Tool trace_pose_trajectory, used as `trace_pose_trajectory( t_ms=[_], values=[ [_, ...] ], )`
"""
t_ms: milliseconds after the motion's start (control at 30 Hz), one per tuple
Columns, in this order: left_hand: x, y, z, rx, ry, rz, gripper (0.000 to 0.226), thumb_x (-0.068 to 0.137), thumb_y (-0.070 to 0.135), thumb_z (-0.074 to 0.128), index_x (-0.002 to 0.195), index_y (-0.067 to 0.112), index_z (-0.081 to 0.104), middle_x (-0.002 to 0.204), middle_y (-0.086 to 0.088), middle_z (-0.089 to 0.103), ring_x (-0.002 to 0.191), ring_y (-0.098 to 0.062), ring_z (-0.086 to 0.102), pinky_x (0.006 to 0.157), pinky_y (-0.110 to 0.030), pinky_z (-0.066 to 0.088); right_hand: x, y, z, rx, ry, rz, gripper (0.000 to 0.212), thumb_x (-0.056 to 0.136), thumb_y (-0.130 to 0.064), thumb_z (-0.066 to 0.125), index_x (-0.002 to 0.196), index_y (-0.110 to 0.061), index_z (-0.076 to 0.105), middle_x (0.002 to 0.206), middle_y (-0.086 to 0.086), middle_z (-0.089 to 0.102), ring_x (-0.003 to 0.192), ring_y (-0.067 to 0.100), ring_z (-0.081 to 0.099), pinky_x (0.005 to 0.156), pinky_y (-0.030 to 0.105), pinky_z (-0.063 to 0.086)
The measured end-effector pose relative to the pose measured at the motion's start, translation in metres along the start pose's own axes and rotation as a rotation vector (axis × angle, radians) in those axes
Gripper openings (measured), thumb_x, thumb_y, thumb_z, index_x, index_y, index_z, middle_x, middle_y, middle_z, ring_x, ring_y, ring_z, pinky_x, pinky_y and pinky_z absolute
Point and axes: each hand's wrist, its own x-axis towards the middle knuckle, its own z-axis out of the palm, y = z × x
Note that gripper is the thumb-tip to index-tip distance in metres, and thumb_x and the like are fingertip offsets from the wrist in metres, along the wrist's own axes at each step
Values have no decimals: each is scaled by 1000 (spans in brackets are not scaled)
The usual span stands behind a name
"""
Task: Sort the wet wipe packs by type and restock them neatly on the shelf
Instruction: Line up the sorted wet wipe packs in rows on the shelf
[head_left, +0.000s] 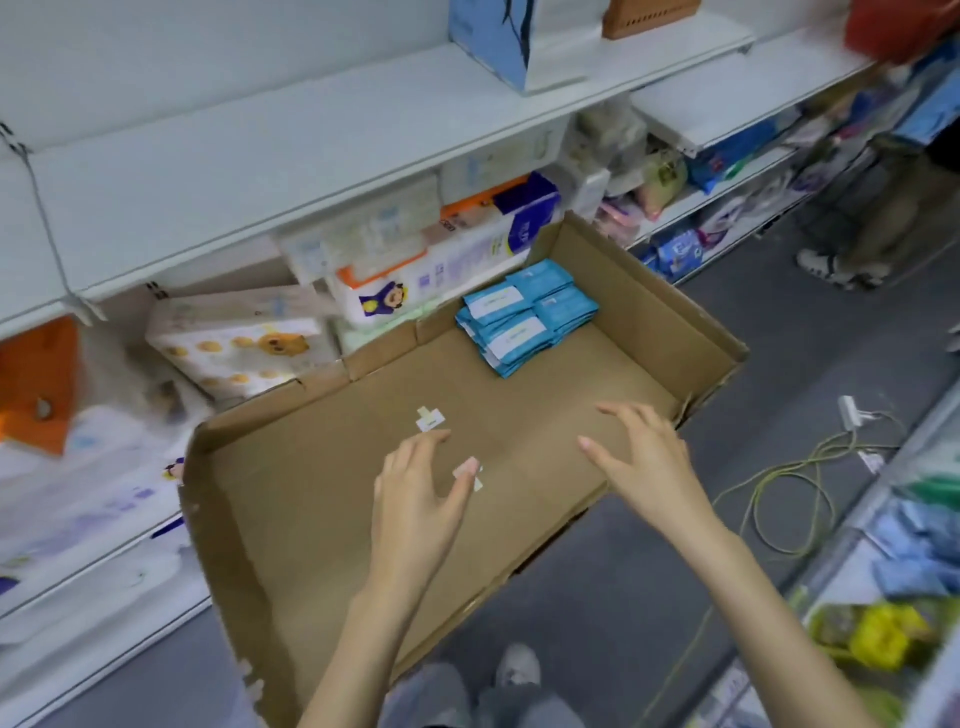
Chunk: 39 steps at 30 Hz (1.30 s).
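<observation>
The left hand (415, 499) and right hand (644, 457) hover empty, fingers spread wide, over the near half of a large shallow brown cardboard box (291, 519). Flat blue wet wipe packs (524, 317) lie stacked by its far edge. It seems best to reach across and grip one stack squarely from both sides.

One box (291, 519), two hands (415, 493) (649, 457), two tape scraps (430, 418).

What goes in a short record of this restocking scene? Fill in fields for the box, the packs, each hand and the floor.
Box: open, cardboard, beside the shelves
Packs: blue wet wipes, stacked in the box's far corner
Left hand: open, fingers spread above the box bottom, holding nothing
Right hand: open, fingers spread near the box's right wall
Floor: grey, with a loose cable
</observation>
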Motion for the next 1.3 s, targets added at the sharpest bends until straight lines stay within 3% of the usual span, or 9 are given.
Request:
trace_pose_trajectory(
  t_ms=[433,533,600,700,800,867,933,1033,1300],
  values=[
    [102,-45,102,23,-83,-337,45,87,45,59,125,20,56,124,7,57,119,-14,49,88,-23,35,144,78,61,164,-312,80,51,90,-45,57,135,-25,46,130,-2,46,124,16,44,102,37,41],
    [158,-54,131,-2,-95,-392,45,88,43,59,126,21,54,126,3,57,118,-17,53,85,-24,37,196,89,89,294,-325,201,45,88,-32,66,128,-15,54,123,4,54,115,19,52,95,30,43],
    [199,-57,147,2,-80,-413,43,90,40,59,129,24,50,128,3,57,114,-20,56,77,-20,35,233,91,107,476,-323,355,35,86,-20,69,118,-9,59,114,12,62,102,19,57,80,20,45],
    [256,-65,164,6,-42,-434,43,91,36,59,130,19,51,129,2,57,114,-20,56,72,-15,30,274,84,126,770,-349,581,21,88,-18,66,108,-11,60,101,8,64,89,15,59,71,20,48],
    [302,-81,183,-80,-34,-452,45,87,41,63,124,15,55,122,-2,61,111,-22,57,88,-29,45,303,80,145,917,-321,673,21,89,-17,65,108,-8,61,89,5,63,80,14,59,67,18,50],
    [326,-90,196,-144,-29,-511,38,80,49,61,107,22,57,103,6,63,99,-18,60,87,-36,50,316,77,159,967,-305,719,20,89,-17,66,106,-7,61,87,5,64,76,14,60,68,21,51],
    [348,-91,207,-213,-3,-557,24,81,43,67,93,25,57,87,11,61,81,-7,59,75,-24,49,325,72,170,1003,-296,797,13,88,-17,67,96,-11,60,84,5,65,70,13,61,64,22,53],
    [372,-86,222,-314,65,-655,21,84,27,71,95,14,59,80,8,58,66,5,54,58,-4,41,332,67,181,1068,-264,907,17,85,-18,71,82,-16,54,81,7,65,63,11,61,64,24,55],
    [393,-80,243,-345,126,-819,44,67,36,85,96,18,58,90,5,68,78,-12,66,69,-33,57,342,62,185,1157,-215,1025,21,79,-27,77,83,-18,59,78,-3,67,63,7,57,67,25,52]
  ],
)
